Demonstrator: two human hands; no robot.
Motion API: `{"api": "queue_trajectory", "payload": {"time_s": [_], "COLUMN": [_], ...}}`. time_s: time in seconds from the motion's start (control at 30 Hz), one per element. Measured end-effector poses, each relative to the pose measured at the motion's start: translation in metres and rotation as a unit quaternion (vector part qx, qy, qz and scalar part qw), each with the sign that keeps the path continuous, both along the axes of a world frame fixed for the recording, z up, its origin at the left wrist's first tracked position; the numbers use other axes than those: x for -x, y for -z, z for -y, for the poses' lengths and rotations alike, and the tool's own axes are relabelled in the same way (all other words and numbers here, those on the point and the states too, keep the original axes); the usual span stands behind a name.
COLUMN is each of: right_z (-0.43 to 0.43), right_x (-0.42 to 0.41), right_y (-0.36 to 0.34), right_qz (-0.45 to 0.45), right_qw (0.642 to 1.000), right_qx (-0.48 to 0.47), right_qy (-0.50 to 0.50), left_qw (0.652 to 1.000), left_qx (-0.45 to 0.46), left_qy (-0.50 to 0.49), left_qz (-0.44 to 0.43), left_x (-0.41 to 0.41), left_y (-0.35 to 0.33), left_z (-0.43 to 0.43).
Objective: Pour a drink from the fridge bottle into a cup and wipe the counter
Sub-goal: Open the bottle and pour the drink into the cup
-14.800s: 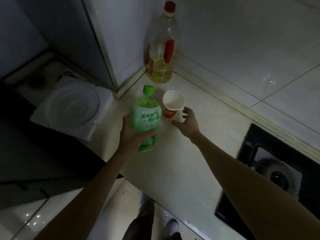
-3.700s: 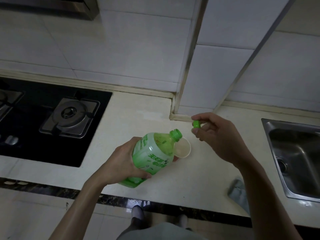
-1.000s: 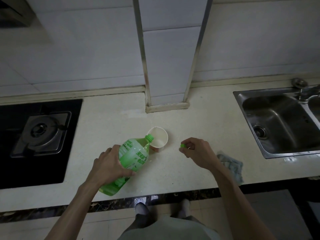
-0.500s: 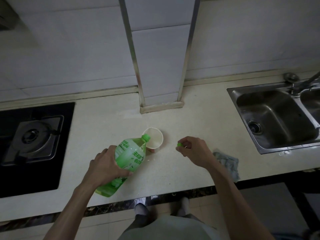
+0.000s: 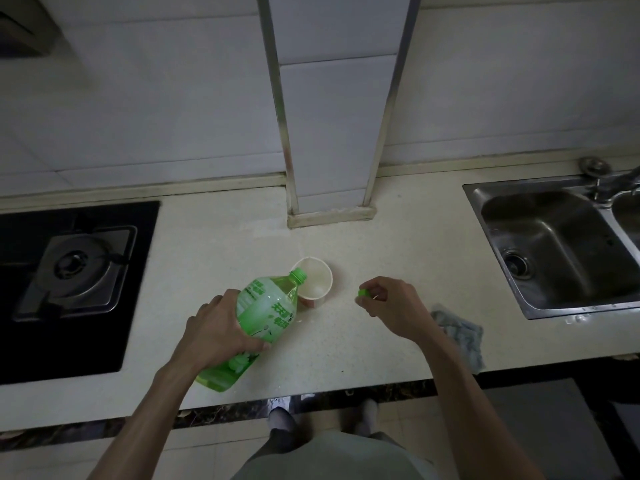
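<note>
Green plastic bottle (image 5: pixel 263 313), uncapped, is tilted in the left hand (image 5: pixel 218 327), whose fingers wrap round its lower body. Its open mouth sits over the near-left rim of the paper cup (image 5: pixel 315 282), which stands on the pale counter (image 5: pixel 398 244) in front of the tiled pillar. The right hand (image 5: pixel 391 306), just right of the cup, pinches the green cap (image 5: pixel 363 292) at its fingertips, with the other fingers curled.

The pour looks under way — bottle out, cap off, neck at the cup — though no stream can be made out, and the level inside the cup is too dim to judge. What seems left is to finish pouring, stand the bottle upright, screw the cap on, then wipe.

A greyish cloth (image 5: pixel 457 332) lies near the front edge, right of the right forearm, between the cup and the sink (image 5: pixel 554 244) — no hand on it. Pale specks by the cup's base may be drops, but that is hard to tell.
</note>
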State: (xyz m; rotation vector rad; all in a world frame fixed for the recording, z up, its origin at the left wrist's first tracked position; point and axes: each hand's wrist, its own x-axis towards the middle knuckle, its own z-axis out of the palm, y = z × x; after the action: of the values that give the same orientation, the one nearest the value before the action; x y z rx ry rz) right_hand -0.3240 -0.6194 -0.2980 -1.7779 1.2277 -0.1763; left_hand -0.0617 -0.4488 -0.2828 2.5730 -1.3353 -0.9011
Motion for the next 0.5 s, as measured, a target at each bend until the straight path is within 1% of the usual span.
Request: {"api": "queue_trajectory", "payload": {"time_s": [0.5], "right_z": [-0.0001], "right_x": [-0.0099], "right_y": [0.0015], "right_qz": [0.002], "right_qw": [1.0], "right_qx": [0.01], "right_qy": [-0.014], "left_qw": [1.0], "left_qx": [-0.002], "left_qy": [-0.009], "left_qz": [0.001], "left_x": [-0.0003], "left_y": [-0.0018], "left_z": [-0.0065]}}
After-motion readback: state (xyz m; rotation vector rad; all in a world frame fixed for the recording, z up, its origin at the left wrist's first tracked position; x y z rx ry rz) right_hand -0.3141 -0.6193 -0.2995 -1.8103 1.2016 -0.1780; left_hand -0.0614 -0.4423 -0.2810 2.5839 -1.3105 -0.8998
